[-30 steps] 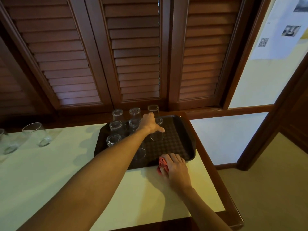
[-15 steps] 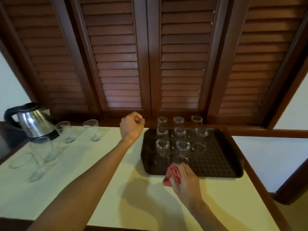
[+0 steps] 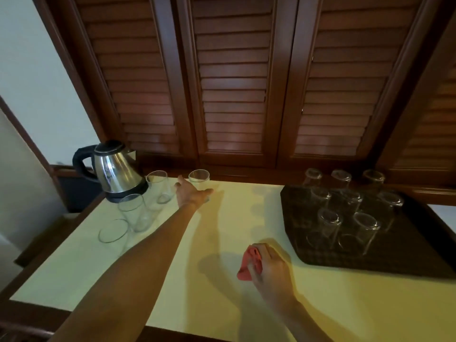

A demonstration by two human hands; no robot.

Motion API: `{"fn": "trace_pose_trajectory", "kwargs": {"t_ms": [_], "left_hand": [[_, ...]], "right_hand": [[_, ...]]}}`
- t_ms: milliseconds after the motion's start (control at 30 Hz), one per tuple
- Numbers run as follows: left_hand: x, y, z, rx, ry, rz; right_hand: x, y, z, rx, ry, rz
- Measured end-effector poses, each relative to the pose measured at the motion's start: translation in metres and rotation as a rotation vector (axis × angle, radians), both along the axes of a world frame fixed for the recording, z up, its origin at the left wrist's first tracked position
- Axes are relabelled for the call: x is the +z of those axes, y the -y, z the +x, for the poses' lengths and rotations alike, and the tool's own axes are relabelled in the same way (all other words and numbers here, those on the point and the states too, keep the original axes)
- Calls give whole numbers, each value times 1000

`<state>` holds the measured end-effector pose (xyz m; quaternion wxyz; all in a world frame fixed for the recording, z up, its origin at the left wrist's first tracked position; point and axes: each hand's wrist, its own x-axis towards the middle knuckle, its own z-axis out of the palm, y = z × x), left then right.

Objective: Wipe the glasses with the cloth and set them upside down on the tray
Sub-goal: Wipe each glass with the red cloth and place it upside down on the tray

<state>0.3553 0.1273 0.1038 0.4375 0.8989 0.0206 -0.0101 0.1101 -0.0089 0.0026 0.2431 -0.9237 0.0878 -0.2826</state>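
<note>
A dark tray (image 3: 417, 245) lies at the right of the pale table top, with several clear glasses (image 3: 330, 225) standing upside down on it. Upright glasses stand at the left: one at the back (image 3: 199, 178), another (image 3: 158, 186) next to the kettle, and two nearer ones (image 3: 133, 213). My left hand (image 3: 192, 193) reaches out with fingers spread, just in front of the back glass, at or very near its base. My right hand (image 3: 270, 267) rests on the table and grips a bunched red cloth (image 3: 248, 264), left of the tray's front corner.
A steel kettle (image 3: 114, 169) with a black handle stands at the back left, close to the upright glasses. Brown louvred doors (image 3: 234, 82) rise right behind the table. The table's wooden edge (image 3: 37, 314) runs along the front and left.
My view swung left from the tray. My left hand left the tray, crossed the table to the left and opened near the back upright glass. My right hand kept the cloth.
</note>
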Motion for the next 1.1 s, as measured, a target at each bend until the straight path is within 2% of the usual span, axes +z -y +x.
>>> {"fn": "trace_pose_trajectory", "kwargs": {"t_ms": [133,333,467,533,600,633,733,767,800,867,933,967,1033,1100], "left_hand": [[-17,-1,20,-52,19,-5],[-25,-4,25,-21,84,-71],[-24,-11,13,-22,117,-173],[-16,-14,3,-48,125,-297],[3,-17,-14,-77,147,-449],[17,-18,-26,-103,164,-522],[63,-24,-72,-229,138,-773],[76,-27,-85,-274,111,-859],[89,-29,-99,-318,80,-924],[113,-31,-125,-384,-7,-1029],[132,-26,-150,-443,-90,-1125],[141,-23,-162,-478,-123,-1159],[151,-19,-177,-539,-177,-1242],[157,-17,-187,-626,-248,-1351]], "right_hand": [[3,-9,6,-40,-1,58],[16,-15,14,-54,-28,71],[25,-14,21,-76,-16,19],[40,-15,24,-74,25,62],[62,-17,28,-90,85,259],[76,-18,30,-110,113,425],[130,-18,35,-201,233,1097],[152,-18,33,-203,312,1252],[173,-17,30,-181,402,1321],[213,-21,20,-103,594,1231],[241,-31,9,11,748,884],[247,-37,5,75,763,654],[241,-55,-1,218,658,237],[227,-72,-6,296,569,-67]]}}
